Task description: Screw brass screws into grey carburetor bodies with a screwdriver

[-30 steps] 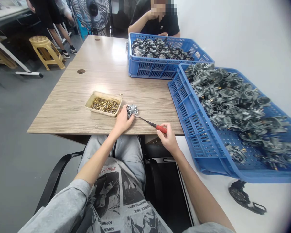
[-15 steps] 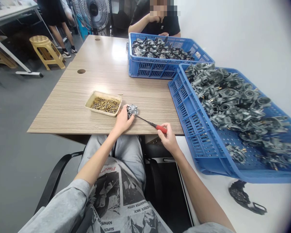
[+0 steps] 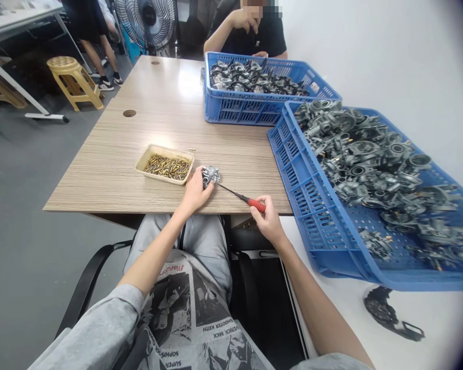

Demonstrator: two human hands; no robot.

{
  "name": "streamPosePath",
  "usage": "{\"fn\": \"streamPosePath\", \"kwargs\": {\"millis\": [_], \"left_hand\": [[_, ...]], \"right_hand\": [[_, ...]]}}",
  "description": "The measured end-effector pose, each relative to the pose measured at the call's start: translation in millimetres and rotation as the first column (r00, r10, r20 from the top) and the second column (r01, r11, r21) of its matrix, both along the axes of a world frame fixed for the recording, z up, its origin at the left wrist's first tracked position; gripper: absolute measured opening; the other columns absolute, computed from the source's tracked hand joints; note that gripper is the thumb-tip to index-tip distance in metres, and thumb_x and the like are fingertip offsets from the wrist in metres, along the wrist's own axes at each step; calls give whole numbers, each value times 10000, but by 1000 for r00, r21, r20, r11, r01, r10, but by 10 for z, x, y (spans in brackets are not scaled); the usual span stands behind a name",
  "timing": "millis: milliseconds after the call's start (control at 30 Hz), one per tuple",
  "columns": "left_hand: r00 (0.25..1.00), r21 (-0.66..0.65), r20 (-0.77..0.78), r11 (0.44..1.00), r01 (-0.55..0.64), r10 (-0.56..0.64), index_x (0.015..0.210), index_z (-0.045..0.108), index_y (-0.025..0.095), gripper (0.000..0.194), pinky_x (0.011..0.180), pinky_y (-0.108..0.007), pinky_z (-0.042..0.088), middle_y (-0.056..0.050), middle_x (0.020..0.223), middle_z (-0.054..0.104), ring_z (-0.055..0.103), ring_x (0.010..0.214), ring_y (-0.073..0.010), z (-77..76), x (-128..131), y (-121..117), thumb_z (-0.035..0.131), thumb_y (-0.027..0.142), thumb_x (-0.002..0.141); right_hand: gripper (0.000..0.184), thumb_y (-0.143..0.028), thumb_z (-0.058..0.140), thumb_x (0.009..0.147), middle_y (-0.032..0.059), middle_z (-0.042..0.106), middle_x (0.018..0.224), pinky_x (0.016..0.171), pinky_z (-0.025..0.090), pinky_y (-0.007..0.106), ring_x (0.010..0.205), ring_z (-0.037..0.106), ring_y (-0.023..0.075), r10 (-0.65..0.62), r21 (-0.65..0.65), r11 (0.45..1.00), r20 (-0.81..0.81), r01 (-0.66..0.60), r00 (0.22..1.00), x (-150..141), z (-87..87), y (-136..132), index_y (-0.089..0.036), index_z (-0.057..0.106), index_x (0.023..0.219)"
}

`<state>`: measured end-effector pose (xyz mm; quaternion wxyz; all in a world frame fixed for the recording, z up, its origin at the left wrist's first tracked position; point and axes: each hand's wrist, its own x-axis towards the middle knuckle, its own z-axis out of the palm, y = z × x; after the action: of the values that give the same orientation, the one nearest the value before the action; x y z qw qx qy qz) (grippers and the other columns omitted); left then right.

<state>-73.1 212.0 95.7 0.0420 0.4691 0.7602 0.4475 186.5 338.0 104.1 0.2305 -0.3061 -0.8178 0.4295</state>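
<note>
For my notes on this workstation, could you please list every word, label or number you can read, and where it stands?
"SHOOTER KEITH": printed shirt, upside down.
"VERICK MICK": same shirt.
"SUPER": same shirt.
"SOPHIS": same shirt, perhaps cut off.
Too small or blurred: the shirt's red script and slanted print, the far crate's white label.

The tabletop (image 3: 170, 128) looks like wood-grain laminate, finely streaked, with a glossy glare at its far end. The 2 crates (image 3: 239, 110) (image 3: 304, 190) are blue plastic with a slight sheen. The castings (image 3: 364, 149) in the nearer one are dull grey metal; the small pins (image 3: 167, 167) look like brass. The screwdriver (image 3: 256, 205) has a red, plastic-looking handle and a dark shaft. The stool (image 3: 73, 82) is yellow plastic.
</note>
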Motion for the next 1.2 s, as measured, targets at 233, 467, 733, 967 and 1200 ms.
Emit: {"fn": "streamPosePath", "kwargs": {"millis": [233,467,733,967,1200], "left_hand": [[1000,-7,10,1000,-7,7,1402,408,164,490,1044,-433,518,-176,1313,662,669,1192,-301,18,12,-5,573,339,975],[1000,9,-2,1000,-9,9,1405,411,173,492,1058,-432,514,-172,1334,661,663,1208,-297,-1,6,3,584,327,970],[1000,20,-6,1000,-7,7,1401,413,165,488,1049,-438,517,-174,1322,663,664,1196,-300,-7,13,3,573,338,974],[1000,5,-10,1000,-10,10,1400,416,169,487,1045,-449,525,-174,1318,664,666,1184,-300,0,11,0,585,336,975],[1000,1,-3,1000,-9,9,1400,418,161,489,1062,-439,520,-181,1321,662,660,1214,-299,3,6,0,579,342,974]], "right_hand": [[282,-534,512,1025,-50,438,647,549,322,313,542,426,167,-3,7,1000,31,2,1000,8,-46,23,-254,500,991],[257,-471,582,971,-48,473,697,554,333,319,529,417,159,6,17,1000,2,-6,1000,-6,-14,9,-251,481,1056],[265,-508,532,1007,-32,501,715,579,344,325,557,443,163,-3,42,999,16,2,1000,-6,-32,17,-244,513,1002],[254,-453,585,960,-35,505,737,560,354,324,540,434,161,11,10,1000,4,-12,1000,-7,-6,0,-249,474,1062],[247,-490,558,978,-38,497,685,575,349,325,564,448,176,-10,34,999,43,8,999,-3,0,9,-251,500,1007]]}}
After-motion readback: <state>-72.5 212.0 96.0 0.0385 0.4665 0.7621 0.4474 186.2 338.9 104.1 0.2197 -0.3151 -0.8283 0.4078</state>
